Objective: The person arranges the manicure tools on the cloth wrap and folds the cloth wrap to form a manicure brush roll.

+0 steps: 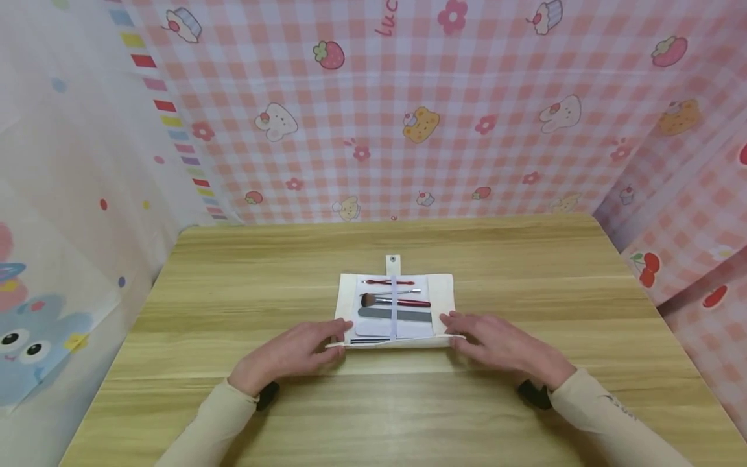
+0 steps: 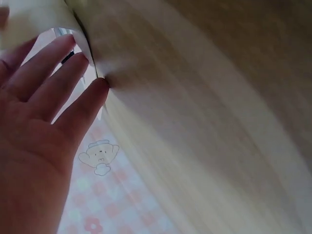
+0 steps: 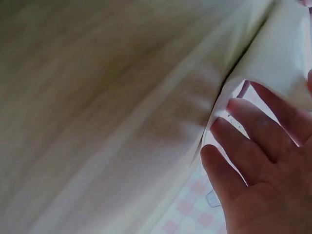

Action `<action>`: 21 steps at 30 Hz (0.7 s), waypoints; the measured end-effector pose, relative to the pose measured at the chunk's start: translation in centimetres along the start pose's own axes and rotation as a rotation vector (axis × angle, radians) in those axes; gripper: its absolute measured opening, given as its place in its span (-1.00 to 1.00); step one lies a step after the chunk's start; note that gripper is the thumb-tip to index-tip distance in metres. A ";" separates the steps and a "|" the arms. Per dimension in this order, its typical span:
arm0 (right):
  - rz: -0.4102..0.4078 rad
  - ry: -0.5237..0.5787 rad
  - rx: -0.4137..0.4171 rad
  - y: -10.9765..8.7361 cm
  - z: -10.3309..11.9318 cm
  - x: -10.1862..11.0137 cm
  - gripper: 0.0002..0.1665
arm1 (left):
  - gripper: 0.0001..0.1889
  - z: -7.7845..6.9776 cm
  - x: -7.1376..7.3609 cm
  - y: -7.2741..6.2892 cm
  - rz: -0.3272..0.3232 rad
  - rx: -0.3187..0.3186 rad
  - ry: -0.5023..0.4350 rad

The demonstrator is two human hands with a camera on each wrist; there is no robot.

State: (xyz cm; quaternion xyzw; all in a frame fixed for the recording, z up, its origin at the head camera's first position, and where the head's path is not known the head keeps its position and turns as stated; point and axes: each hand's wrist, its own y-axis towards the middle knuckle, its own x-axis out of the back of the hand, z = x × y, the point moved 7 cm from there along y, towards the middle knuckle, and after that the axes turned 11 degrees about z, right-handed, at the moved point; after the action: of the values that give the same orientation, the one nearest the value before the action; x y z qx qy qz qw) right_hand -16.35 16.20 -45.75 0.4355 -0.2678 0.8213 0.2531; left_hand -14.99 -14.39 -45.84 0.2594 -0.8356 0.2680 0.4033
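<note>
A white case (image 1: 442, 292) lies spread out on the table, its near flap (image 1: 408, 342) raised a little. Inside, a pale strap (image 1: 393, 327) crosses a thin red tool (image 1: 379, 282), a slim silver tool (image 1: 411, 292), a makeup brush (image 1: 369, 300) with a red handle and a grey nail file (image 1: 373, 314). My left hand (image 1: 292, 350) pinches the flap's left end between thumb and fingers. At its right end, my right hand (image 1: 502, 344) does the same. Both wrist views show fingers inside the curved flap; the left thumb (image 2: 4, 17) is mostly cut off.
The case rests on a wood-grain table (image 1: 262, 272). Behind it hangs a pink checked cloth (image 1: 362, 117) with cartoon prints, and further printed cloths hang at the left and right. A snap tab (image 1: 393, 264) sticks out from the case's far edge.
</note>
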 end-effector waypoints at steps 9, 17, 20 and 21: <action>-0.074 0.211 -0.085 0.2 -1.7 1.1 -0.50 | -0.76 0.6 1.4 0.4 -0.151 -0.005 -0.043; -0.156 0.256 -0.068 0.4 -2.0 1.7 -0.70 | -0.83 0.8 2.3 1.1 -0.241 0.011 -0.049; -0.170 0.260 -0.073 0.5 -2.0 1.7 -0.76 | -0.84 0.8 2.3 1.4 -0.247 0.017 -0.047; -0.176 0.265 -0.073 0.5 -1.9 1.7 -0.78 | -0.85 0.8 2.3 1.5 -0.252 0.021 -0.044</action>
State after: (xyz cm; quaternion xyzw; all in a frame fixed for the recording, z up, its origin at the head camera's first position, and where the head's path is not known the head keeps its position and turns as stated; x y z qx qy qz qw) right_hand -18.65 17.45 -45.31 0.3359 -0.2223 0.8359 0.3728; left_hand -17.58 -14.35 -44.74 0.3721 -0.8023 0.2181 0.4127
